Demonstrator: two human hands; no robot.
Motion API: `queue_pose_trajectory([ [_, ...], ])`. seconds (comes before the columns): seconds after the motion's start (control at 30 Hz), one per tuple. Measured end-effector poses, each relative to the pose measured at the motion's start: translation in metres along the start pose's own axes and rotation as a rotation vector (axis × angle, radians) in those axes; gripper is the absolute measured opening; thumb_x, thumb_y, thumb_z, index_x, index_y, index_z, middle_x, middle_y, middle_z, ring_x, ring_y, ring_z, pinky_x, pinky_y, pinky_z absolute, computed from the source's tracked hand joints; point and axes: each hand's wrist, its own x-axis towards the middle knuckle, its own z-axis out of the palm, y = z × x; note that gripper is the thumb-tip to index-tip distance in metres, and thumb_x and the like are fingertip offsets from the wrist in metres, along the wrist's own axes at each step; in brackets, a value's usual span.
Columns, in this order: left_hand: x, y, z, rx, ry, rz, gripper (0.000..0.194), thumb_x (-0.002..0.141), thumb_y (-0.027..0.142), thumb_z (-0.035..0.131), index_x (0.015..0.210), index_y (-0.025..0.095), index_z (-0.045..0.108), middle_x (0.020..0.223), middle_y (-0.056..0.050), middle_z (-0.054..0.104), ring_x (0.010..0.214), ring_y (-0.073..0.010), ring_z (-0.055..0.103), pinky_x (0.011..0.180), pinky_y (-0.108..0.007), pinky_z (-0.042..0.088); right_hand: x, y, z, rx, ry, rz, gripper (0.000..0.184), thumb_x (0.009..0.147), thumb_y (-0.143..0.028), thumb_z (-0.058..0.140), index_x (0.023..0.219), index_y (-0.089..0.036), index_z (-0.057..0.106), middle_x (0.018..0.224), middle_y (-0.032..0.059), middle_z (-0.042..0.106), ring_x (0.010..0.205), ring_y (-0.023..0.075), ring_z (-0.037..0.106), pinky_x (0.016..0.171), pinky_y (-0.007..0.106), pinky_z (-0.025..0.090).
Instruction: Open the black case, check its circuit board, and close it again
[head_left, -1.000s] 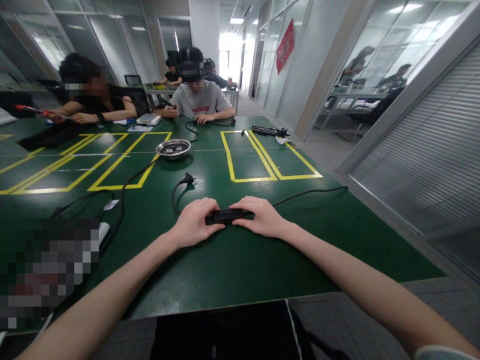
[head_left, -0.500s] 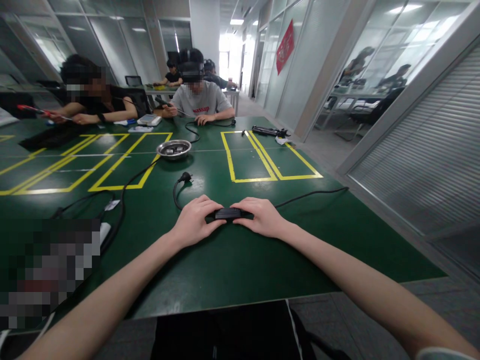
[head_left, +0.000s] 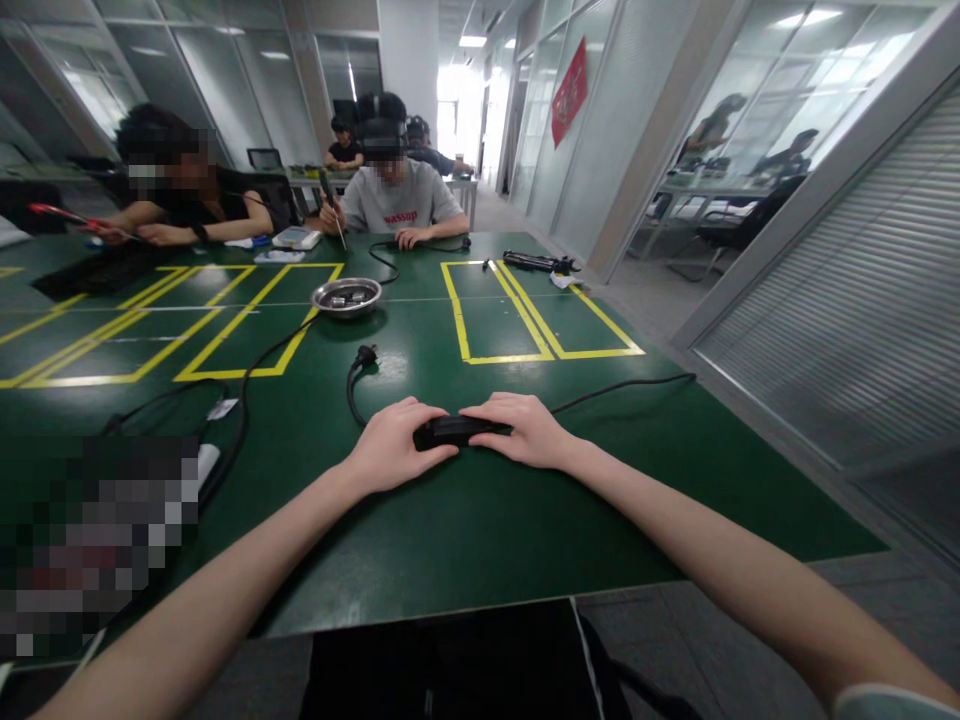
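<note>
Both my hands grip a black power adapter (head_left: 454, 430) low over the green table (head_left: 375, 550). My left hand (head_left: 397, 440) pinches its left end between thumb and fingers, and my right hand (head_left: 525, 430) is closed round its right end. From the left side a thick black cord (head_left: 351, 392) curves up to a mains plug (head_left: 367, 355) on the table. A thinner cable (head_left: 622, 387) runs off to the right from behind my right hand. My fingers cover both ends of the adapter.
A metal bowl (head_left: 346, 298) with small parts stands ahead, among yellow tape outlines (head_left: 510, 357). A black folded tool or stand (head_left: 540, 262) lies far right. A blurred-out object (head_left: 97, 530) and a black cable (head_left: 244, 430) are at left. Two people work across the table.
The adapter has turned a little in my fingers, so its visible face looks different; my hands have barely shifted. Across the table, a person's hand has raised a screwdriver upright.
</note>
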Motion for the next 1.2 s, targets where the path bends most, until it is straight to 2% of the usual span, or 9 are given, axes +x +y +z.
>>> queue_pose_trajectory([
  [0.2,-0.001,0.002,0.000,-0.016,-0.029,-0.038,0.023,0.092,0.040,0.073,0.100,0.019,0.075,0.085,-0.004,0.072,0.078,-0.0205,0.065,0.072,-0.031,0.049,0.002,-0.007,-0.005,-0.026,-0.093,-0.089,0.064,0.096,-0.044,0.071,0.154,-0.026,0.051,0.130,0.0122,0.070,0.114,0.0272,0.068,0.094,0.041,0.058],
  [0.3,-0.002,0.001,0.001,-0.042,-0.062,-0.053,0.026,0.097,0.043,0.066,0.105,0.020,0.075,0.089,-0.004,0.074,0.079,-0.0208,0.067,0.071,-0.031,0.050,0.002,-0.009,-0.004,-0.078,-0.162,-0.115,0.059,0.101,-0.039,0.063,0.157,-0.029,0.046,0.130,0.0114,0.068,0.112,0.0256,0.068,0.092,0.039,0.058],
  [0.4,-0.002,-0.003,0.002,-0.014,0.041,0.014,0.036,0.098,0.040,0.065,0.126,0.020,0.069,0.110,-0.009,0.076,0.101,-0.0272,0.068,0.088,-0.040,0.054,0.001,-0.003,-0.002,-0.091,-0.140,-0.034,0.055,0.102,-0.036,0.060,0.155,-0.029,0.049,0.124,0.0102,0.068,0.105,0.0248,0.069,0.089,0.038,0.059],
  [0.5,-0.002,-0.008,0.002,0.035,0.188,0.108,0.050,0.096,0.036,0.067,0.143,0.020,0.059,0.138,-0.013,0.067,0.127,-0.0323,0.060,0.109,-0.052,0.047,-0.001,0.017,-0.005,-0.050,0.017,0.169,0.052,0.099,-0.035,0.062,0.150,-0.028,0.054,0.123,0.0093,0.070,0.104,0.0258,0.070,0.090,0.040,0.059],
  [0.57,-0.002,-0.010,0.002,0.036,0.204,0.147,0.048,0.097,0.034,0.065,0.142,0.021,0.059,0.143,-0.013,0.064,0.132,-0.0320,0.057,0.113,-0.053,0.045,-0.002,0.036,-0.013,-0.005,0.194,0.326,0.050,0.096,-0.036,0.065,0.145,-0.026,0.060,0.125,0.0094,0.071,0.109,0.0276,0.069,0.096,0.043,0.057],
  [0.73,-0.003,-0.010,0.008,-0.032,0.038,0.168,0.036,0.097,0.031,0.066,0.131,0.021,0.066,0.130,-0.011,0.071,0.124,-0.0289,0.062,0.105,-0.048,0.052,-0.011,0.090,-0.044,0.043,0.744,0.622,0.052,0.087,-0.040,0.064,0.132,-0.015,0.067,0.126,0.0133,0.074,0.115,0.0307,0.067,0.104,0.047,0.052],
  [0.83,-0.003,-0.009,0.011,-0.040,-0.046,0.164,0.032,0.097,0.031,0.067,0.127,0.021,0.069,0.129,-0.010,0.072,0.123,-0.0285,0.063,0.105,-0.049,0.052,-0.024,0.113,-0.060,-0.015,0.896,0.772,0.055,0.085,-0.040,0.063,0.132,-0.011,0.067,0.122,0.0148,0.075,0.113,0.0305,0.068,0.104,0.047,0.052],
  [1.07,-0.003,-0.009,0.010,-0.037,-0.081,0.146,0.028,0.098,0.032,0.066,0.124,0.022,0.072,0.131,-0.010,0.071,0.124,-0.0281,0.063,0.107,-0.049,0.051,-0.046,0.129,-0.062,-0.249,0.548,1.140,0.052,0.084,-0.040,0.069,0.131,-0.019,0.071,0.122,0.0143,0.076,0.114,0.0347,0.069,0.101,0.047,0.054],
  [1.2,-0.003,-0.008,0.010,-0.028,-0.094,0.148,0.028,0.098,0.031,0.065,0.123,0.022,0.072,0.132,-0.010,0.071,0.125,-0.0284,0.063,0.108,-0.050,0.051,-0.054,0.139,-0.064,-0.397,0.486,1.220,0.055,0.088,-0.046,0.066,0.138,-0.024,0.067,0.126,0.0134,0.074,0.117,0.0340,0.068,0.101,0.046,0.054],
])
